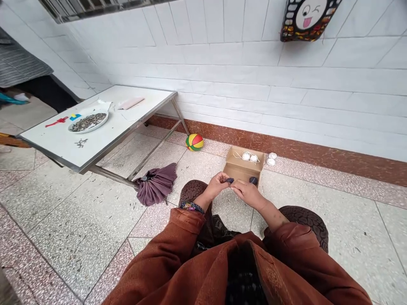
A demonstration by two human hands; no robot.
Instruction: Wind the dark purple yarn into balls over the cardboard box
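The left hand [218,185] is clamped on a small dark-blue soft piece [230,180] held above an open brown cardboard box [238,172], while the right hand [249,194] has its fingertips at the piece's near side; whether it grips cannot be told. The box rests on a speckled stone-chip floor [343,190], near a white-tiled wall [206,78] with red-brown marbled skirting [318,159], and contains two white round balls [246,156] and one dark-blue round ball [253,181]. To the left, a white rectangular metal-framed surface [124,118] carries a shallow white dish [106,120] of dark seeds [87,123].
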